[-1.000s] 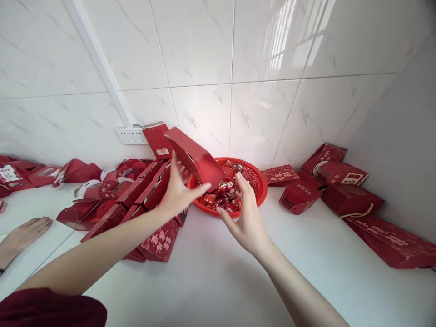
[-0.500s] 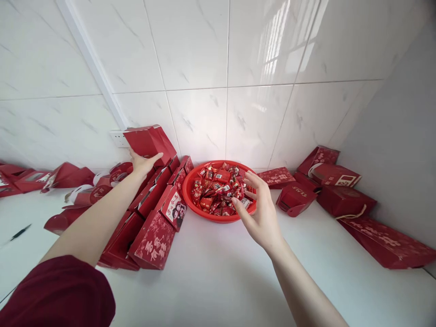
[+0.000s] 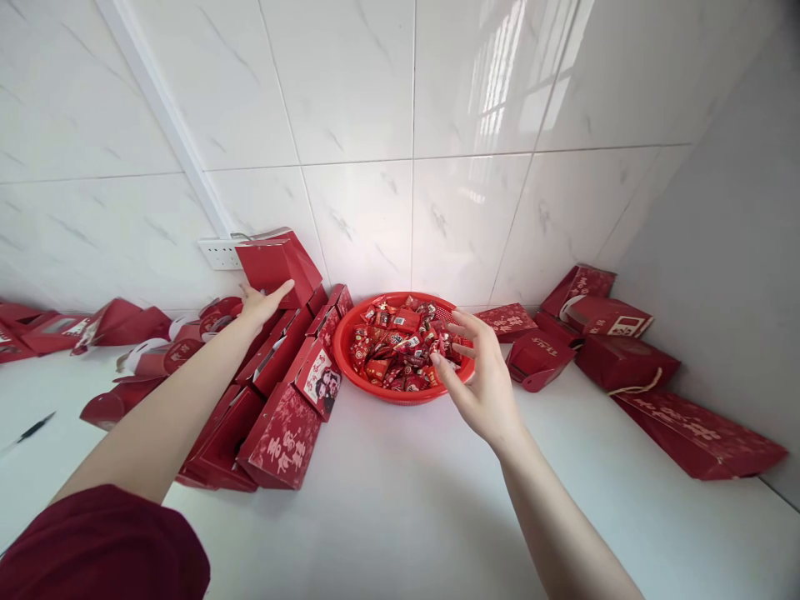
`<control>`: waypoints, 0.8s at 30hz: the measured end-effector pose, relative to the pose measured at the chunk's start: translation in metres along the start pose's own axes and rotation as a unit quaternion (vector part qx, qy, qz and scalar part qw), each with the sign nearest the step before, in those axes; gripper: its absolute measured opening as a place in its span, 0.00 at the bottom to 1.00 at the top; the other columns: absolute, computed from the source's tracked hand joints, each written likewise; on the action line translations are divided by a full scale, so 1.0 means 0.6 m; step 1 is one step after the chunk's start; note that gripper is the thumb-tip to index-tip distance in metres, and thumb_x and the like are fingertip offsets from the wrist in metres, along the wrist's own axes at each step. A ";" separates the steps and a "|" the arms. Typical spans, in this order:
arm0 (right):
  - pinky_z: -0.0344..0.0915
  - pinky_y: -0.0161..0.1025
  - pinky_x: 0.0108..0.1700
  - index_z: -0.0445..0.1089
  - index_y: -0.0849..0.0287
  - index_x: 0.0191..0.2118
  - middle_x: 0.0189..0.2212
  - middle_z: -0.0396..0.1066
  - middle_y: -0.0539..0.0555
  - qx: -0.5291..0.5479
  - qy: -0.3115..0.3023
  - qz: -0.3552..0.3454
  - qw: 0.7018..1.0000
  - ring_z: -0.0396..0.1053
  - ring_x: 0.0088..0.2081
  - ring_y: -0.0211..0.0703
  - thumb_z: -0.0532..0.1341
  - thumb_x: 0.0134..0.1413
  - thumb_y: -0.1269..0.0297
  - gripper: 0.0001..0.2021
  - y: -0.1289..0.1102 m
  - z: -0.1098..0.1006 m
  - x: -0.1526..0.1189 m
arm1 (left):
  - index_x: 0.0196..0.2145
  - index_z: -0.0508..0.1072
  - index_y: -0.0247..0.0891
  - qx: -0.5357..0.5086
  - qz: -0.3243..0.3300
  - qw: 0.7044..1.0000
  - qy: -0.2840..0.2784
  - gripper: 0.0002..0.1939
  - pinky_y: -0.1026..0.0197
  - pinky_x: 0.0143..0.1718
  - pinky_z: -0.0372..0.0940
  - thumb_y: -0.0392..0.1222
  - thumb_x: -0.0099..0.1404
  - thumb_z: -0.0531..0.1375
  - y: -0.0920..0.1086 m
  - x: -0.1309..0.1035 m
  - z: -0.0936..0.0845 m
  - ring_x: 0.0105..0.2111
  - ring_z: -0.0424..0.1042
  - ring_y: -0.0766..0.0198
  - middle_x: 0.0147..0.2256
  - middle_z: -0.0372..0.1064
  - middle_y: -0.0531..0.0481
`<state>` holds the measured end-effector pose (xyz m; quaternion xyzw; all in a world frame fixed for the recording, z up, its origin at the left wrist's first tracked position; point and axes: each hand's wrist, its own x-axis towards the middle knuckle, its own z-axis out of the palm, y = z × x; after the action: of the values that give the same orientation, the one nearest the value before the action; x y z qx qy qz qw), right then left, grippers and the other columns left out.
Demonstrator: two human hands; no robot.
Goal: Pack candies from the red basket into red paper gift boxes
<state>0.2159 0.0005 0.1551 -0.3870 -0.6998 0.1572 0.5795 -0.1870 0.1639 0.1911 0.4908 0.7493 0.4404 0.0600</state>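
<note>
My left hand [image 3: 263, 307] reaches to the far end of a row of red gift boxes [image 3: 281, 354], its thumb and fingers spread. It is right against a plain-sided red box [image 3: 275, 265] that leans at the back of the row, near the wall. Whether the fingers still touch that box, I cannot tell. My right hand [image 3: 480, 379] is open over the right rim of a red plastic basket [image 3: 375, 392], fingers apart and curved, with nothing seen in them. Wrapped red candies [image 3: 400, 342] fill the basket.
More red boxes lie to the right [image 3: 628, 362], one with a cord handle [image 3: 643, 385]. Others lie at the far left [image 3: 128, 321]. A black pen [image 3: 36, 427] rests on the white table [image 3: 387, 500]. A socket strip [image 3: 218, 253] is on the tiled wall [image 3: 356, 217].
The leaning red box has shifted slightly right, showing more of the socket strip. My left hand has hardly moved. My right hand stays open by the basket; the view has turned a little.
</note>
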 end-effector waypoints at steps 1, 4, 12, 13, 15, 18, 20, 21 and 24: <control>0.69 0.53 0.55 0.52 0.49 0.64 0.62 0.56 0.58 -0.005 0.004 -0.001 1.000 0.60 0.61 0.53 0.60 0.61 0.62 0.27 0.001 -0.005 0.001 | 0.66 0.30 0.13 -0.002 -0.004 1.000 0.005 0.66 0.34 0.63 0.47 0.66 0.57 0.63 0.013 -0.006 -0.006 0.66 0.45 0.34 0.65 0.38 0.14; 0.68 0.52 0.56 0.56 0.50 0.62 0.60 0.58 0.58 -0.031 0.005 0.005 1.000 0.62 0.59 0.52 0.59 0.62 0.61 0.24 0.005 -0.022 0.004 | 0.69 0.31 0.25 0.000 0.016 1.000 0.007 0.60 0.38 0.66 0.40 0.65 0.60 0.61 0.066 -0.039 -0.026 0.68 0.37 0.39 0.69 0.31 0.28; 0.65 0.47 0.55 0.65 0.50 0.55 0.55 0.68 0.53 -0.132 -0.224 0.092 0.961 0.67 0.55 0.49 0.56 0.62 0.56 0.17 0.021 -0.117 0.001 | 0.68 0.48 0.42 0.077 0.384 0.909 -0.143 0.38 0.35 0.67 0.36 0.51 0.66 0.59 0.209 -0.343 -0.054 0.69 0.35 0.46 0.70 0.31 0.44; 0.65 0.46 0.55 0.66 0.50 0.55 0.55 0.69 0.53 -0.149 -0.243 0.115 0.952 0.67 0.54 0.49 0.56 0.62 0.55 0.17 0.028 -0.135 0.000 | 0.68 0.48 0.43 0.078 0.423 0.885 -0.175 0.36 0.37 0.67 0.39 0.49 0.68 0.57 0.209 -0.388 -0.051 0.69 0.36 0.47 0.70 0.31 0.45; 0.65 0.46 0.53 0.67 0.51 0.55 0.55 0.69 0.54 -0.193 -0.248 0.175 0.933 0.68 0.53 0.50 0.56 0.61 0.55 0.18 0.052 -0.174 -0.004 | 0.68 0.47 0.45 0.083 0.495 0.828 -0.250 0.34 0.39 0.68 0.41 0.47 0.70 0.55 0.191 -0.468 -0.033 0.69 0.38 0.49 0.71 0.31 0.47; 0.64 0.46 0.53 0.66 0.56 0.56 0.56 0.67 0.59 -0.278 -0.183 0.285 0.899 0.68 0.53 0.53 0.56 0.61 0.56 0.20 0.110 -0.235 -0.014 | 0.68 0.51 0.46 0.079 0.558 0.738 -0.371 0.32 0.39 0.68 0.42 0.45 0.69 0.56 0.129 -0.557 0.022 0.68 0.43 0.49 0.70 0.35 0.48; 0.61 0.47 0.56 0.65 0.58 0.58 0.57 0.66 0.61 -0.326 -0.133 0.346 0.870 0.65 0.57 0.55 0.56 0.61 0.57 0.21 0.156 -0.271 -0.024 | 0.67 0.53 0.45 0.078 0.525 0.719 -0.449 0.33 0.47 0.65 0.54 0.44 0.67 0.58 0.079 -0.595 0.068 0.66 0.53 0.52 0.70 0.36 0.46; 0.59 0.48 0.58 0.66 0.59 0.57 0.57 0.66 0.63 -0.342 -0.119 0.373 0.854 0.64 0.57 0.56 0.55 0.61 0.58 0.21 0.178 -0.285 -0.029 | 0.67 0.53 0.44 0.077 0.497 0.726 -0.470 0.35 0.48 0.63 0.58 0.46 0.66 0.60 0.055 -0.608 0.090 0.65 0.55 0.51 0.70 0.37 0.44; 0.59 0.51 0.57 0.68 0.64 0.55 0.55 0.67 0.68 -0.349 -0.094 0.415 0.835 0.66 0.56 0.61 0.57 0.59 0.60 0.21 0.229 -0.304 -0.039 | 0.68 0.49 0.47 0.064 0.473 0.722 -0.501 0.35 0.41 0.66 0.50 0.48 0.68 0.57 0.006 -0.627 0.136 0.67 0.48 0.50 0.69 0.40 0.46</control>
<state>0.4363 0.0316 0.0980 -0.8011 -0.5328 0.1639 0.2181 0.0502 -0.0834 0.0156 0.9333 0.3069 0.0525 0.1790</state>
